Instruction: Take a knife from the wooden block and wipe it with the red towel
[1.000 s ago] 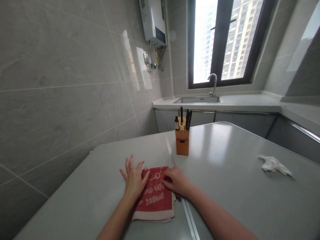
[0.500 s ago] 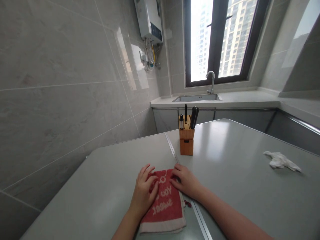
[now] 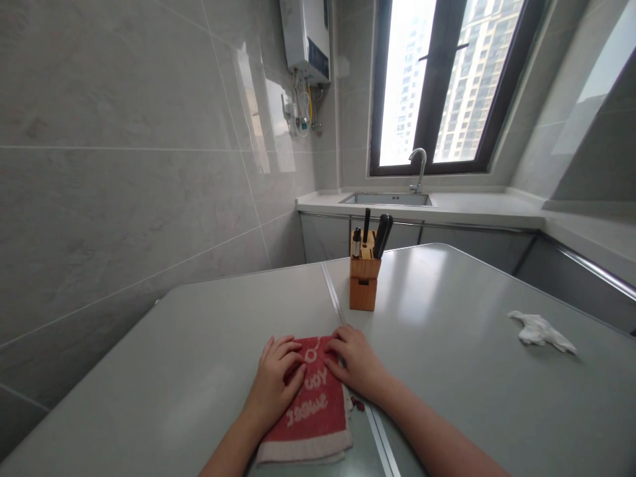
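A folded red towel (image 3: 313, 411) with mirrored pale lettering and a whitish border lies flat on the table in front of me. My left hand (image 3: 279, 372) rests along its left side, fingers apart and lightly bent, the thumb over the cloth. My right hand (image 3: 352, 358) lies on the upper right corner, its fingers curved and thumb apart, touching the fabric without a visible grip. A small dark red item (image 3: 358, 403) pokes out by the towel's right edge; I cannot make out what it is.
Beyond the towel stands a wooden knife block (image 3: 364, 288) with black-handled tools. A crumpled white tissue or cloth (image 3: 541, 332) lies to the right on the table (image 3: 447, 397). A metal seam strip crosses the tabletop. Behind are a counter, sink (image 3: 387, 199) and faucet (image 3: 421, 169).
My left fingers, raised and spread before, have come down flatter onto the towel's upper left. The right hand stays at its corner. The whole view has tilted slightly.
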`<state>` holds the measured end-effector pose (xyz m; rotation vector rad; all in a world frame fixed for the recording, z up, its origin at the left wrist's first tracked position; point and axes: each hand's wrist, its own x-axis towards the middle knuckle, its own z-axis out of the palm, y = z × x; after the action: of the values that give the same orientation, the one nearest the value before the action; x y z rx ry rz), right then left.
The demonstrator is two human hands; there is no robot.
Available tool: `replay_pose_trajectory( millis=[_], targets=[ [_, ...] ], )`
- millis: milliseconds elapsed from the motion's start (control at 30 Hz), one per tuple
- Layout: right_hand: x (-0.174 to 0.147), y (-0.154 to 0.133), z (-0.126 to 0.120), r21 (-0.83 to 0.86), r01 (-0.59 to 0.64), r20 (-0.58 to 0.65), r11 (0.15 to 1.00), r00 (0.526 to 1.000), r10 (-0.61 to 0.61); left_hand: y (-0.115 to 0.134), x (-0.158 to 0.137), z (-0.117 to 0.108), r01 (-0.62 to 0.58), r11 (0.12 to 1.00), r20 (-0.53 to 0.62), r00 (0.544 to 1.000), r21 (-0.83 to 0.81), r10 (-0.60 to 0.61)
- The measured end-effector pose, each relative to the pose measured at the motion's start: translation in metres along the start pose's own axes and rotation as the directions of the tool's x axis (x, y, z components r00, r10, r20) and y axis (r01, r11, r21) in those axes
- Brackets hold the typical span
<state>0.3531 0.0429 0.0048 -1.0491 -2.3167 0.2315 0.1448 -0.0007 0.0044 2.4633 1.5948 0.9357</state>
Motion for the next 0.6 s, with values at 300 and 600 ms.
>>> replay_pose_trajectory(
  millis=[300, 600],
  targets=[
    [0.001, 0.007, 0.003, 0.008, -0.005, -0.001, 1.000, 1.000, 0.005, -0.001, -0.002, 0.000, 0.051, 0.994, 0.057, 0.997, -0.091, -0.046],
    [0.008, 0.037, -0.011, -0.257, -0.272, -0.236, 0.927, 0.948, 0.213, -0.004, -0.004, 0.001, 0.060, 0.988, 0.052, 0.997, -0.146, -0.053]
  ],
)
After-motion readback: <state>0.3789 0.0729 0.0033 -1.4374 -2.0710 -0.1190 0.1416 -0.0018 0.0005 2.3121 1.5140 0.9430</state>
